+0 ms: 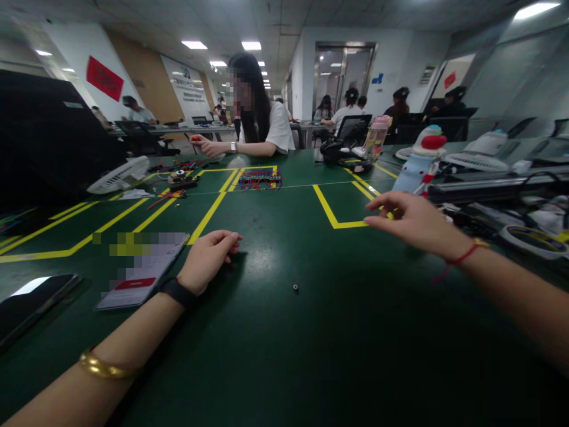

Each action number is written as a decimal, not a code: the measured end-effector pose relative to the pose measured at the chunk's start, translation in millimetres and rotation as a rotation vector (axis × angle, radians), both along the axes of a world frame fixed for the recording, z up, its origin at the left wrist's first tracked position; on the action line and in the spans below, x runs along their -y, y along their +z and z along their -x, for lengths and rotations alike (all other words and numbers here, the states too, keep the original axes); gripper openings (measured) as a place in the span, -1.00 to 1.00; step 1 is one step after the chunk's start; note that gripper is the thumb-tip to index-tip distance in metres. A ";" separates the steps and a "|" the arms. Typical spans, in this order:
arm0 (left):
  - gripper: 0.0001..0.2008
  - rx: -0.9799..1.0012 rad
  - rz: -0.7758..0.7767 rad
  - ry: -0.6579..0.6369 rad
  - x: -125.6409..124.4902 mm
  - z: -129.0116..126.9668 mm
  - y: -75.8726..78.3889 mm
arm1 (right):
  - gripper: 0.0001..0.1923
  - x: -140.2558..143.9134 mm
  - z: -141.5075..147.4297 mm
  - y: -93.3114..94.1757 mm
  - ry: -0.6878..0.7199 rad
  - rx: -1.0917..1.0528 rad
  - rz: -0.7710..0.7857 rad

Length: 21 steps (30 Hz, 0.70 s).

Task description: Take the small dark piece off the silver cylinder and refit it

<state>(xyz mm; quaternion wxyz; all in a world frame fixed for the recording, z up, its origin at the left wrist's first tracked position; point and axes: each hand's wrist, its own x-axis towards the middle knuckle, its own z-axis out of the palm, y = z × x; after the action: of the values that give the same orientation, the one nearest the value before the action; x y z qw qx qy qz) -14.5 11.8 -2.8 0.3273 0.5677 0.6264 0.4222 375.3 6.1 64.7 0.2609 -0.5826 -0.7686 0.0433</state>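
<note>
My left hand (210,256) rests at the table's left-middle, beside a phone-like flat device (144,279) with a light screen, partly blurred out. Its fingers are curled in with the thumb against them, and whatever they may hold is hidden. On the right, my right hand (406,219) hovers over the table with thumb and fingers apart, and nothing shows between them. Behind it stands a light-blue bottle with a red-beaked figure top (418,160). A tiny metal ring-like piece (296,287) lies on the green table between my two hands, touched by neither.
A dark phone (35,302) lies at the left edge. Bundled wires (260,178) and small electronics (180,177) sit farther back. Another person (262,118) works across the table. A tape roll (533,240), cables and a pink-lidded bottle (377,137) are on the right.
</note>
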 end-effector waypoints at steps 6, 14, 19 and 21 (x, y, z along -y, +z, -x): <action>-0.65 -0.021 -0.020 0.011 0.6 -1.1 0.1 | -0.53 53.2 114.0 -46.1 0.581 -0.056 0.186; -0.67 -0.003 -0.022 0.022 1.7 -1.9 1.5 | -0.76 25.4 69.2 -21.5 0.353 0.038 0.071; -0.66 -0.008 -0.035 0.010 -0.8 0.0 -0.9 | -0.73 -11.0 -49.3 30.3 -0.217 0.358 0.076; -0.66 -0.025 -0.036 0.015 -1.8 0.4 -1.9 | -0.75 -19.9 -94.1 41.4 -0.380 0.435 0.210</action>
<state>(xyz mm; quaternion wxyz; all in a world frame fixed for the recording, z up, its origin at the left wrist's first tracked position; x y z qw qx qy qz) -14.9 13.6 -4.7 0.3060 0.5740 0.6270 0.4287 469.5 26.0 106.1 0.0322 -0.7353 -0.6750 -0.0528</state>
